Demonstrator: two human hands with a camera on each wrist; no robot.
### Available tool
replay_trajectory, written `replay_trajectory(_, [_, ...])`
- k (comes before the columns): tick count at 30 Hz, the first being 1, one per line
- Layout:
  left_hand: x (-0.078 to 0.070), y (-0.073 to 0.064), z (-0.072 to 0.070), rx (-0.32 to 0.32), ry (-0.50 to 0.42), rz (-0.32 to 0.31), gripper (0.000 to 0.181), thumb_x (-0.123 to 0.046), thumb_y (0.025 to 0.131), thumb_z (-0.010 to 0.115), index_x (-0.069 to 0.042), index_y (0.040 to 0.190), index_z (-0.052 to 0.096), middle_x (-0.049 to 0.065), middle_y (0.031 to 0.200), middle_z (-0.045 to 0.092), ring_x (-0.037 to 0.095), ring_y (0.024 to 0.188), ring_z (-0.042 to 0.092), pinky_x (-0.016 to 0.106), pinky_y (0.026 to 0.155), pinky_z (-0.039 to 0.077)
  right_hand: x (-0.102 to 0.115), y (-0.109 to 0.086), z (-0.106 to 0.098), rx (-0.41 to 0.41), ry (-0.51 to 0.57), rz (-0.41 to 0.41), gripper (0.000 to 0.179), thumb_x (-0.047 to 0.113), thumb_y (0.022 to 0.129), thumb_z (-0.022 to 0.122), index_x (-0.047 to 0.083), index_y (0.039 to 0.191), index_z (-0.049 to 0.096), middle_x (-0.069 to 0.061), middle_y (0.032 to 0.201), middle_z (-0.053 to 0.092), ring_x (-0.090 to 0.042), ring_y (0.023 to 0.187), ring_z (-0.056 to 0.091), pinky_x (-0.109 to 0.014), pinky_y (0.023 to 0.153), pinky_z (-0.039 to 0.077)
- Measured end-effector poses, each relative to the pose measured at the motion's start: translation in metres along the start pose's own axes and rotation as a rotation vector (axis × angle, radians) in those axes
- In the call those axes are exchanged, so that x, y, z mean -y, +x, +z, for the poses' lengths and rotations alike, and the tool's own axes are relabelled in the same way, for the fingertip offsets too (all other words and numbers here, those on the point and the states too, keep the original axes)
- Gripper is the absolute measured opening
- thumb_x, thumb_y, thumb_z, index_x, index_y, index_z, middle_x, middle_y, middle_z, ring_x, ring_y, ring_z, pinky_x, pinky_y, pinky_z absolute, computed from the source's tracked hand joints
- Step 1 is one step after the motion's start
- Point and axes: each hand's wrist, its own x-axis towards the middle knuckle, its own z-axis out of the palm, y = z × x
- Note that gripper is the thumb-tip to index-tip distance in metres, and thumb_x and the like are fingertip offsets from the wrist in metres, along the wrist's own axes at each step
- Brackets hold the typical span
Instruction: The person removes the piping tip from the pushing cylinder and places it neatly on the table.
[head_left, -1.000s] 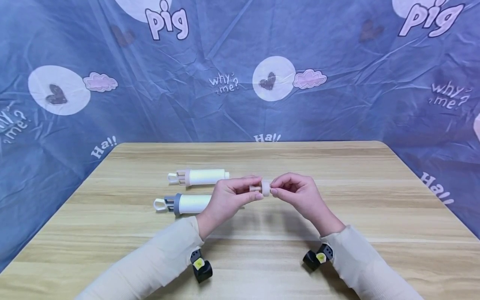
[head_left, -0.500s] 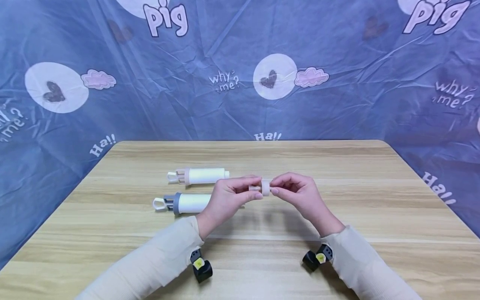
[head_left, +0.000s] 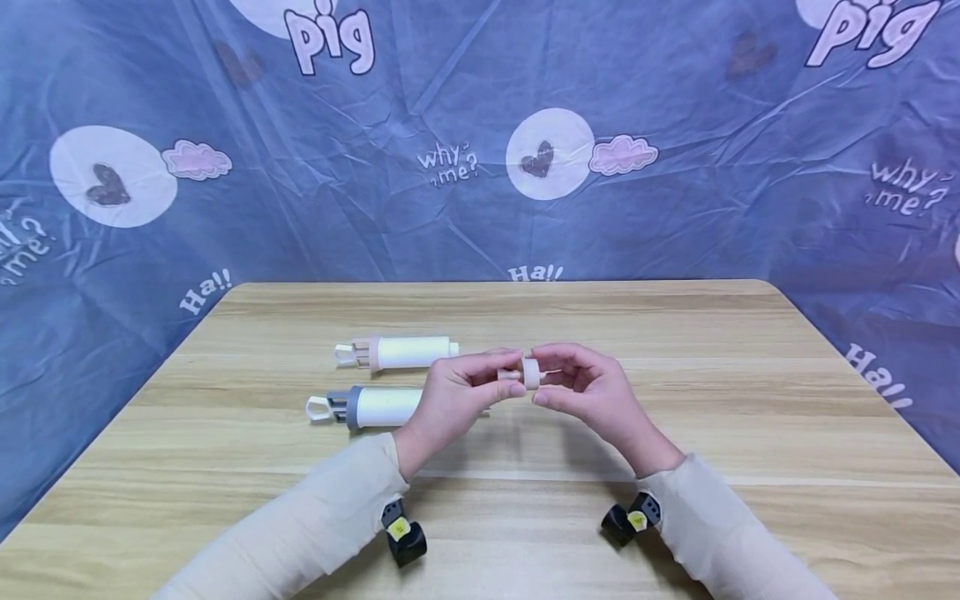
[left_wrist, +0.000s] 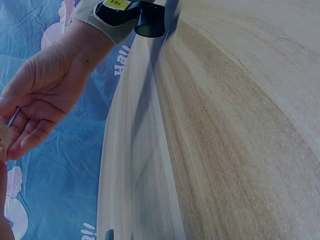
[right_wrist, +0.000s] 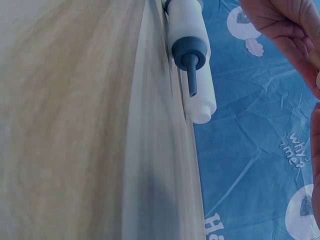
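R hand (head_left: pixel 600 396) spread wider beside pale pc. (head_left: pixel 531 374) (L hand (head_left: pixel 453 392) pinching it).

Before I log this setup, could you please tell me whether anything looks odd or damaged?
I see no spill or damage. One mismatch: the pink-collared tube ends in a bare white stub, while the grey-collared tube has a grey nozzle. The left hand pinches a small pale part.
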Motion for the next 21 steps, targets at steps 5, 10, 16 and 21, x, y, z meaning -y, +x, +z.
replay_trajectory(5, [0.0, 0.0, 0.002, 0.012, -0.025, 0.01, 0.036, -0.002, 0.075, 0.073, 0.001, 0.11, 0.067, 0.012, 0.112, 0.066, 0.026, 0.092, 0.066, 0.021, 0.07, 0.053, -0.001, -0.003, 0.001, -0.033, -0.018, 0.043, 0.04, -0.007, 0.073, 0.071, 0.003, 0.111, 0.064, 0.005, 0.096, 0.068, -0.011, 0.084, 0.065, -0.025, 0.073, 0.054])
replay_trajectory(10, [-0.002, 0.0, 0.007, 0.008, 0.0, 0.008, 0.036, -0.004, 0.075, 0.073, -0.001, 0.11, 0.067, 0.011, 0.11, 0.068, 0.017, 0.086, 0.066, 0.021, 0.068, 0.053, 0.0, -0.005, -0.001, -0.062, -0.042, 0.055, 0.039, -0.007, 0.074, 0.071, 0.013, 0.107, 0.067, 0.006, 0.093, 0.068, -0.009, 0.081, 0.064, -0.023, 0.071, 0.054])
replay_trajectory(16, [-0.005, 0.003, 0.013, -0.002, 0.013, 0.032, 0.036, -0.007, 0.075, 0.074, -0.003, 0.11, 0.068, 0.009, 0.108, 0.068, 0.015, 0.087, 0.067, 0.026, 0.073, 0.055, 0.004, -0.004, -0.005, -0.076, -0.042, 0.008, 0.04, -0.011, 0.073, 0.069, 0.013, 0.105, 0.067, 0.005, 0.089, 0.067, -0.008, 0.078, 0.063, -0.022, 0.069, 0.054])
replay_trajectory(21, [-0.004, 0.008, 0.019, -0.008, 0.026, 0.042, 0.035, -0.008, 0.075, 0.074, -0.004, 0.11, 0.068, 0.01, 0.105, 0.069, 0.01, 0.083, 0.067, 0.026, 0.073, 0.055, 0.006, -0.004, -0.011, -0.085, -0.039, 0.0, 0.041, -0.013, 0.073, 0.067, 0.013, 0.105, 0.067, 0.005, 0.09, 0.067, -0.008, 0.079, 0.063, -0.023, 0.072, 0.054])
